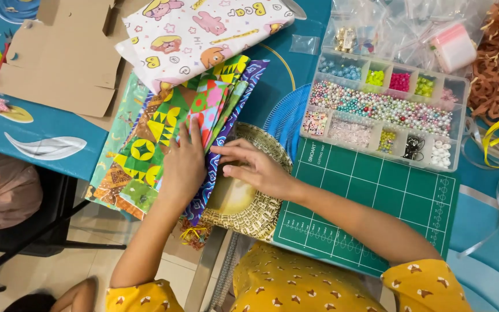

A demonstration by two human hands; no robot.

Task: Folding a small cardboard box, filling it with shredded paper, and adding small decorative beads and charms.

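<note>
Patterned paper sheets (163, 124), thin, light, limp and likely slippery, are lying fanned over the tabletop (41, 136) edge, the left hand (184, 162) pressing flat and open, the right hand (255, 167) pinching their blue edge, the best hold.

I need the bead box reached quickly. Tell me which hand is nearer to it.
Right. The right hand rests at the edge of the patterned papers, just left of the clear bead box. The left hand lies flat on the papers, farther left.
</note>
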